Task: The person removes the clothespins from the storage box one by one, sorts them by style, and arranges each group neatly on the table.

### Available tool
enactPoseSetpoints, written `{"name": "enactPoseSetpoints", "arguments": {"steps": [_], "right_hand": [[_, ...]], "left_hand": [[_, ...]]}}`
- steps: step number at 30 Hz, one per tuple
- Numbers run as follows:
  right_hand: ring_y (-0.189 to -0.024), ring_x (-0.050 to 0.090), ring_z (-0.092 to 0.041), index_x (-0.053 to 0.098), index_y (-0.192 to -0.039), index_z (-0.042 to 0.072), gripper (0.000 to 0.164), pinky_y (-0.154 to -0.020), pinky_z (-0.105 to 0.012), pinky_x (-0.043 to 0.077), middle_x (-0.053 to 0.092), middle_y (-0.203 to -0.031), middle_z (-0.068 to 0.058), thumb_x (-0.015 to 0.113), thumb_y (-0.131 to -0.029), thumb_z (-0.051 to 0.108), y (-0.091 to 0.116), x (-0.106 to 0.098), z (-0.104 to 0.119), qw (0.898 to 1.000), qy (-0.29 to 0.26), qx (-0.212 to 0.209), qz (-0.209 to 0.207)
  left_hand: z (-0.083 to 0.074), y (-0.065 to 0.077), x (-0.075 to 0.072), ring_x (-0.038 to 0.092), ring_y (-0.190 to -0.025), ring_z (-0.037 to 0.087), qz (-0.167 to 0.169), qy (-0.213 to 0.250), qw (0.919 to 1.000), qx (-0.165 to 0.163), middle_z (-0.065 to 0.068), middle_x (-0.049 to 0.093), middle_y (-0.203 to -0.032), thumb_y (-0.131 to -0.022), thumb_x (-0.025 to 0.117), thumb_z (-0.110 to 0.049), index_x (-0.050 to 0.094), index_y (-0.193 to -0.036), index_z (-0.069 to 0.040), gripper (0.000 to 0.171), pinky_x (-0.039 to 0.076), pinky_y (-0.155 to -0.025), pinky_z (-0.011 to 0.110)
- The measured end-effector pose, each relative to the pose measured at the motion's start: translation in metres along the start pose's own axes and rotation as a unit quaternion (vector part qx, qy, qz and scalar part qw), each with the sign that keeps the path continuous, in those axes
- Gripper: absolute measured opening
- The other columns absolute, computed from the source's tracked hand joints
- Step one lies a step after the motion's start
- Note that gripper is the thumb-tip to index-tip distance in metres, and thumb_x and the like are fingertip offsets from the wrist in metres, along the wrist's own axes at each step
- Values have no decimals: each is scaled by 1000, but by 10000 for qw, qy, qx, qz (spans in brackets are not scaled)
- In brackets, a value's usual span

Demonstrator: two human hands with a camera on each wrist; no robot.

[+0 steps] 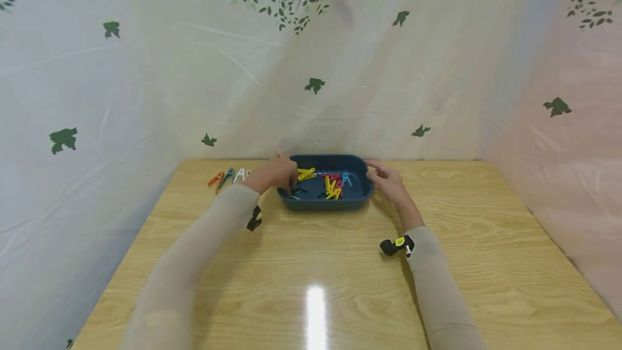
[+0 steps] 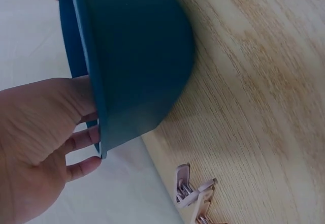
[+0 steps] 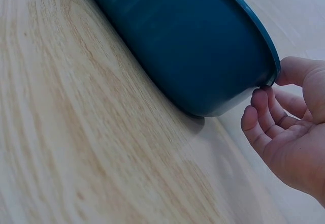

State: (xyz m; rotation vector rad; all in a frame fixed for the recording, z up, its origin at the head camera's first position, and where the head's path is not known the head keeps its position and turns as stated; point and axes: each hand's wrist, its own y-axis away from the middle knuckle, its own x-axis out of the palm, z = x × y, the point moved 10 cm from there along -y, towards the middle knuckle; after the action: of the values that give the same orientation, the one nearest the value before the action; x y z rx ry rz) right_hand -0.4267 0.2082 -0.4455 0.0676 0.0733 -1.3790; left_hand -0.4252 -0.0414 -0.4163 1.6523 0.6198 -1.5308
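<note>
A dark blue plastic tray (image 1: 325, 205) with rounded corners stands on the table near the back cloth. Inside it lie yellow clothespins (image 1: 332, 188), red ones, a light blue clothespin (image 1: 346, 179) and some dark ones near the left end. My left hand (image 1: 279, 172) reaches over the tray's left end, fingers pointing down inside. The tray wall hides some of its fingertips in the left wrist view, so whether they pinch a clothespin does not show. At the opposite end my right hand (image 1: 389, 183) pinches the rim between thumb and fingers.
Left of the tray, on the wooden table (image 1: 311, 253), stand an orange clothespin (image 1: 216, 179), a teal clothespin (image 1: 228, 175) and a white clothespin (image 1: 239, 175), with another partly behind my left hand. A leaf-patterned cloth (image 1: 340, 118) hangs along the back and sides.
</note>
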Motion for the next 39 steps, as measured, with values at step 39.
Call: {"name": "enactPoseSetpoints", "arguments": {"steps": [39], "right_hand": [[-70,50,-5,49,-148,0,48,-70,-24,50,57,-85,8,57,-101,7,-8,-2,-13,10000,-21,55,-27]], "left_hand": [[4,0,-14,58,-102,26,-705,57,9974,153,-5,78,-95,-87,81,-24,83,-89,-19,5,38,-100,54]]}}
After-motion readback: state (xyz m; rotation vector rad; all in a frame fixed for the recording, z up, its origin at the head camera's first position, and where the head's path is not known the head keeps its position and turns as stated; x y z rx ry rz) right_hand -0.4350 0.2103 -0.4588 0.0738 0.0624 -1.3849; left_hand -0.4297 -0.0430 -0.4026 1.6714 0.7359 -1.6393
